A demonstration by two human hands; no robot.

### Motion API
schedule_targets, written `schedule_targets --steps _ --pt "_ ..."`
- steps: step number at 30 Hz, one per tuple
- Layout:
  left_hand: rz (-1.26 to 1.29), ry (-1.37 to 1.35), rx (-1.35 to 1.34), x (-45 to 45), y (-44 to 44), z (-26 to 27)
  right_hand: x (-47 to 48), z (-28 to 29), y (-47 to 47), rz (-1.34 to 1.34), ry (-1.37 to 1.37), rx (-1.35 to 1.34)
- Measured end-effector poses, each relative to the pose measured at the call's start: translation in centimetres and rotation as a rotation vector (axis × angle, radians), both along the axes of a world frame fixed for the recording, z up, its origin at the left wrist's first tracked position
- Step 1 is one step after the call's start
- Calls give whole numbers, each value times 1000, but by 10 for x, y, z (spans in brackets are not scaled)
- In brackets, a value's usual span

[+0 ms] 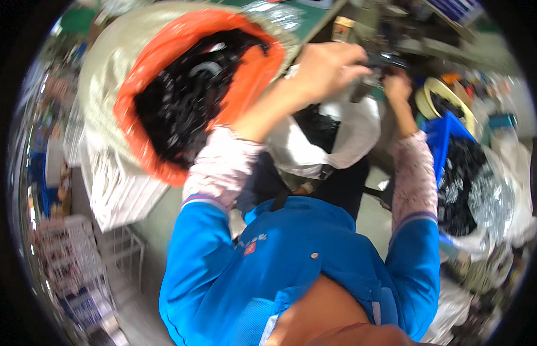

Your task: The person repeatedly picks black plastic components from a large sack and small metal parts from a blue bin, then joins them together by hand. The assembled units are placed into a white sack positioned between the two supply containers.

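Observation:
My left hand (331, 69) reaches across the top of the lap, its thumb and fingertips at one end of a glossy black part (383, 60). Close to the other end of that part is my right hand (397, 88), fingers curled; blur hides what they grip. Below both hands, an open white bag (359, 140) contains black pieces (318, 123). Left of my left forearm stands a large woven sack (106, 82) with an orange plastic liner (251, 82), holding many dark, shiny pieces (182, 101).
At right, a blue bin (439, 134) holds black pieces and clear plastic, beside a pale yellow basin (469, 123). A small yellowish box (343, 28) stands beyond my left hand. White stacked material (121, 194) lies beneath the sack; a white wire rack (73, 259) is at lower left.

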State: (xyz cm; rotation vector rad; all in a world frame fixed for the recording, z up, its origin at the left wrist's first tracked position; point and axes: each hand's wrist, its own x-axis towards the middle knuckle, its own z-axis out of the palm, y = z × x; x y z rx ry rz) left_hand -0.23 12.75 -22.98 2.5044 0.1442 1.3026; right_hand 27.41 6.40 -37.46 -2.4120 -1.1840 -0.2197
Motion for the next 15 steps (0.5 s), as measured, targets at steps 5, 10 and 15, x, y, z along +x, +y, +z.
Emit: schedule_targets --steps 5,10,15 --pt "196 81 72 -35 -30 -94 4 -1 4 148 -60 146" --pt "233 235 -253 -111 -52 -112 -9 14 -4 154 -10 244" --pt "832 788 -286 -233 -32 -90 -8 11 -9 77 -58 338"
